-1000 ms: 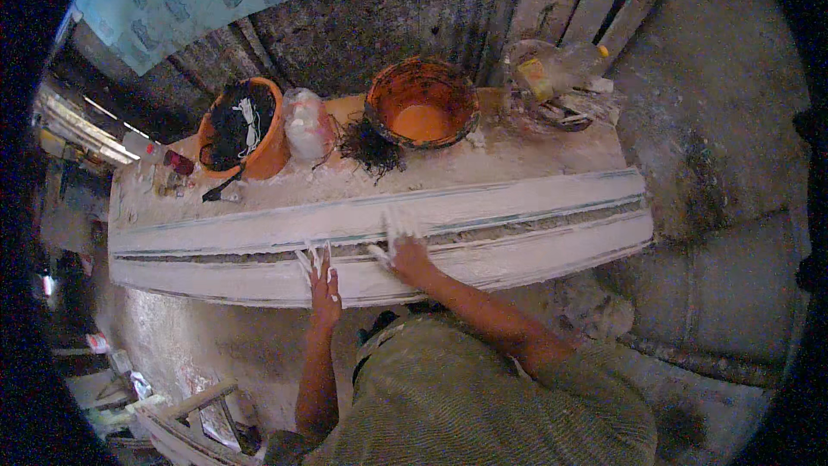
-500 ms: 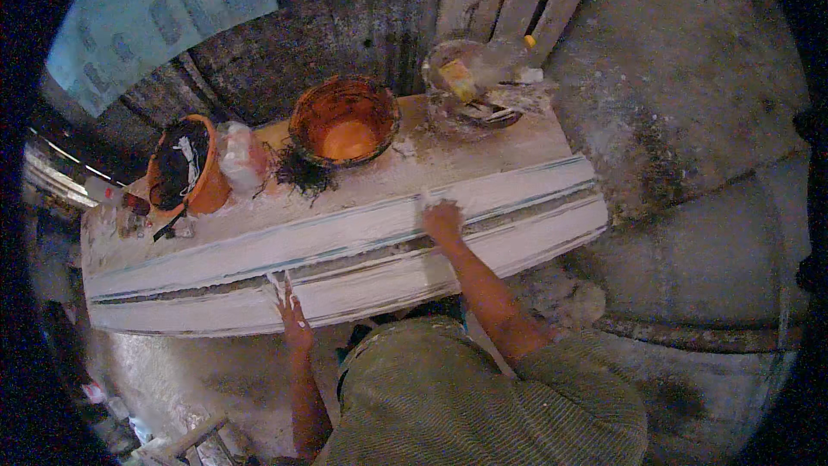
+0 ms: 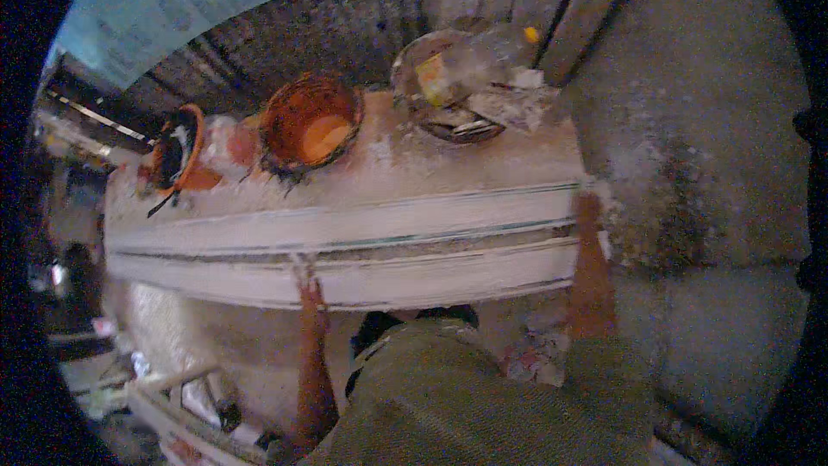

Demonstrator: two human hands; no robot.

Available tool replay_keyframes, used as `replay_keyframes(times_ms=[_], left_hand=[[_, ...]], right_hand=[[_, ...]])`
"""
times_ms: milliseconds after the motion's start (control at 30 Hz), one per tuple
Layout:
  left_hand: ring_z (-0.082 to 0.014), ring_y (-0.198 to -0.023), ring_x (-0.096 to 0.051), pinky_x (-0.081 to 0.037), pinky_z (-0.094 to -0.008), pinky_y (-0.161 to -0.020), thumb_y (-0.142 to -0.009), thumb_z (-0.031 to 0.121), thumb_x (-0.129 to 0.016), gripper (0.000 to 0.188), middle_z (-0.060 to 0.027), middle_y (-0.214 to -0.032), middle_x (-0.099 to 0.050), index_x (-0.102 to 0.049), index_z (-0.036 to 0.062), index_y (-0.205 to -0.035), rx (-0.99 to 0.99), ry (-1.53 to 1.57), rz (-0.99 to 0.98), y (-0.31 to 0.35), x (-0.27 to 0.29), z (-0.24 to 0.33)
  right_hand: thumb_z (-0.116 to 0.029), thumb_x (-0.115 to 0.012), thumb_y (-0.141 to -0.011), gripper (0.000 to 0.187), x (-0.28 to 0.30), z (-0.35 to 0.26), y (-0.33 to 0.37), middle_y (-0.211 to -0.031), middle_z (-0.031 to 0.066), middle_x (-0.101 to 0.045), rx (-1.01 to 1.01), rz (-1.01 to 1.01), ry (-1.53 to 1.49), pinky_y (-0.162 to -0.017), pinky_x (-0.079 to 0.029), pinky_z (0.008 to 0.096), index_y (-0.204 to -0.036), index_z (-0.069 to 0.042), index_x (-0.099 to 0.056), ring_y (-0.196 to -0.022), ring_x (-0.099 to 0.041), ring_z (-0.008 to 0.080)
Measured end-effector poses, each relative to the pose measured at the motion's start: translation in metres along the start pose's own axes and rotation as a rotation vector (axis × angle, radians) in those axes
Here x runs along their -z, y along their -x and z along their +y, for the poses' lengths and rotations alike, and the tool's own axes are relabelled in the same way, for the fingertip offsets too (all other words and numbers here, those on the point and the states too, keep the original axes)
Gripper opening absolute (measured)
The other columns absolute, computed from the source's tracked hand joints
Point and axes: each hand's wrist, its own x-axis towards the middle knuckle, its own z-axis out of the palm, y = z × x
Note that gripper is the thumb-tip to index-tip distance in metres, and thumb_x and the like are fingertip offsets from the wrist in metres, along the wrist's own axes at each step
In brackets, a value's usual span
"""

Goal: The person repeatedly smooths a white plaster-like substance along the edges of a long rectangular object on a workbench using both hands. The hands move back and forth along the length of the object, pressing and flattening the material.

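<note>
Two long white strips with lengthwise grooves, which look like plaster mouldings, lie side by side along the table's near side: a far strip (image 3: 371, 223) and a near strip (image 3: 431, 274). A dark gap runs between them. My left hand (image 3: 310, 289) rests on the near strip, left of the middle, its fingers stretched out and smeared with white. At the right end of the strips is my right hand (image 3: 588, 209), over the far strip's end. Motion blurs its fingers, and whether they hold anything is hidden.
Behind the strips on the table (image 3: 388, 177) stand an orange bowl (image 3: 310, 121), a tilted orange bucket (image 3: 185, 151), a clear plastic bag (image 3: 226, 145) and a cluttered round basin (image 3: 414, 78). Boards (image 3: 569, 26) lean behind. A wooden frame (image 3: 164, 414) stands lower left.
My right hand has slid rightward from the middle of the far strip to its right end. My left hand stays on the near strip. The whole view has shifted and turned slightly.
</note>
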Motion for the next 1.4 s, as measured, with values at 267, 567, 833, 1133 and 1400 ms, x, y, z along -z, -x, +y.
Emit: replay_keyframes(times_ms=[267,567,833,1133,1400], left_hand=[[-0.0464,-0.157,-0.002,-0.013,-0.0565,-0.126,-0.111,0.046,-0.031,0.058,-0.0228,-0.171,-0.007,-0.031,0.0199,-0.163,0.151,-0.066,-0.048,0.052,-0.029,0.073],[-0.0494,-0.155,-0.007,-0.024,-0.0555,-0.124,-0.109,0.032,-0.043,0.060,-0.0263,-0.170,-0.006,-0.022,0.0276,-0.165,0.213,-0.053,-0.056,0.069,-0.030,0.079],[-0.0491,-0.156,-0.002,-0.009,-0.0582,-0.126,-0.110,0.037,-0.043,0.059,-0.0258,-0.170,-0.005,-0.026,0.0228,-0.164,0.306,-0.085,0.175,0.119,-0.010,0.014],[-0.0486,-0.156,0.003,-0.004,-0.0603,-0.125,-0.111,0.035,-0.042,0.059,-0.0200,-0.172,-0.005,-0.023,0.0192,-0.165,0.290,0.048,0.268,0.173,0.079,-0.121],[-0.0461,-0.157,0.000,-0.010,-0.0628,-0.124,-0.111,0.034,-0.042,0.063,-0.0166,-0.172,-0.010,-0.015,0.0198,-0.166,0.164,0.377,0.211,0.180,0.196,-0.230]], right_hand=[[-0.045,-0.062,-0.094,0.065,0.015,-0.038,0.108,-0.144,0.0261,-0.054,0.165,-0.394,0.012,-0.116,-0.035,0.0575,-0.144,-0.004,-0.055,-0.137,-0.046,0.0461],[-0.044,-0.061,-0.092,0.067,0.195,-0.227,0.161,-0.132,0.0237,-0.061,1.452,-0.529,-0.125,-0.114,-0.035,0.0553,-0.145,-0.004,-0.053,-0.122,-0.057,0.0419],[-0.041,-0.060,-0.082,0.050,0.215,-0.392,0.158,-0.105,0.0225,-0.069,1.788,-0.525,0.049,-0.091,-0.049,0.0568,-0.114,-0.002,-0.068,-0.099,-0.064,0.0434],[-0.049,-0.053,-0.098,0.055,0.233,-0.630,0.294,-0.134,0.0206,-0.063,1.922,-0.299,0.301,-0.105,-0.043,0.0550,-0.128,-0.006,-0.067,-0.124,-0.058,0.0416],[-0.074,-0.037,-0.098,0.086,0.272,-0.828,0.409,-0.134,0.0272,-0.062,1.807,-0.360,0.156,-0.109,-0.043,0.0525,-0.128,0.001,-0.065,-0.127,-0.056,0.0458]])
